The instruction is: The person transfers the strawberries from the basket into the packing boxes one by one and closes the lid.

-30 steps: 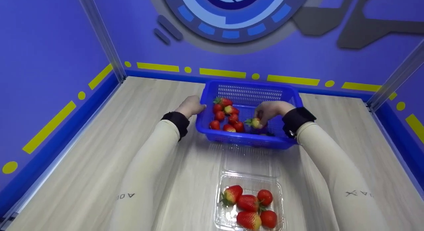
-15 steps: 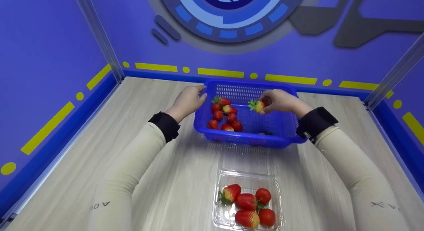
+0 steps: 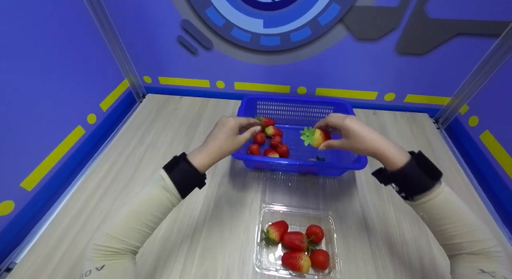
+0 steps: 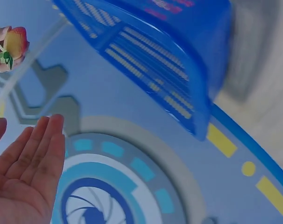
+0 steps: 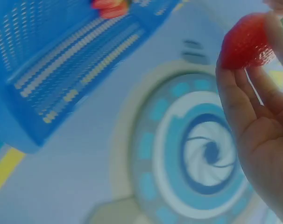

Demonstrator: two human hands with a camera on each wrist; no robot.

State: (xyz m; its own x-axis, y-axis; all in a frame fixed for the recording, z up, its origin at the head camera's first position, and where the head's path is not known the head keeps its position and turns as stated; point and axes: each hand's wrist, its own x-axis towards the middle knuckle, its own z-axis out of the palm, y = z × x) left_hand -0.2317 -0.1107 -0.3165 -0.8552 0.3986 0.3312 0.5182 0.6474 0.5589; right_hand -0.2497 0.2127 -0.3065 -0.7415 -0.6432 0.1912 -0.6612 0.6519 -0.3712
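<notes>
My right hand (image 3: 347, 134) pinches a strawberry (image 3: 317, 137) over the right half of the blue basket, its green leaves pointing left. In the right wrist view the red tip of that strawberry (image 5: 246, 42) sits between fingers and thumb. My left hand (image 3: 224, 137) hovers above the basket's left rim with nothing in it; the left wrist view shows its fingers (image 4: 31, 149) straight. Several strawberries (image 3: 276, 141) lie in the left part of the blue basket (image 3: 294, 165). Behind the front wall, green leaves (image 3: 319, 159) of another partly hidden piece show.
Nearer to me on the wooden table (image 3: 200, 235), an open clear plastic box (image 3: 258, 257) holds several strawberries (image 3: 295, 241). Its clear lid reaches toward the basket's front. Blue printed panels (image 3: 224, 67) enclose the table at the back and sides.
My right hand has lifted the strawberry from the basket floor and drawn it toward me. My left hand has let go of the left rim and moved right, over the basket.
</notes>
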